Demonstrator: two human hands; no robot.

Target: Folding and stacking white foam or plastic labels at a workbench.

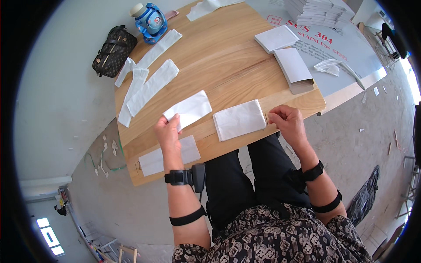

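My left hand (169, 136) pinches the lower left corner of a white folded sheet (190, 106), thumb on top. The sheet slants over the wooden table; whether it is paper or thin plastic I cannot tell. To its right lies a neat stack of similar white sheets (239, 120). Beside that stack's right edge, my right hand (287, 124) is closed, its thumb and forefinger pressed together; anything between them is too small to make out. Another white sheet (180, 153) lies flat at the near left edge, partly behind my left wrist.
Long white strips (151, 85) lie at the table's left. Behind them stand a brown patterned bag (115, 50) and a blue bottle (151, 24). White boxes (293, 65) sit at the right, one open-ended. Beyond, a grey board (324, 48) carries stacked white cartons (313, 13) and a crumpled plastic bag (328, 66).
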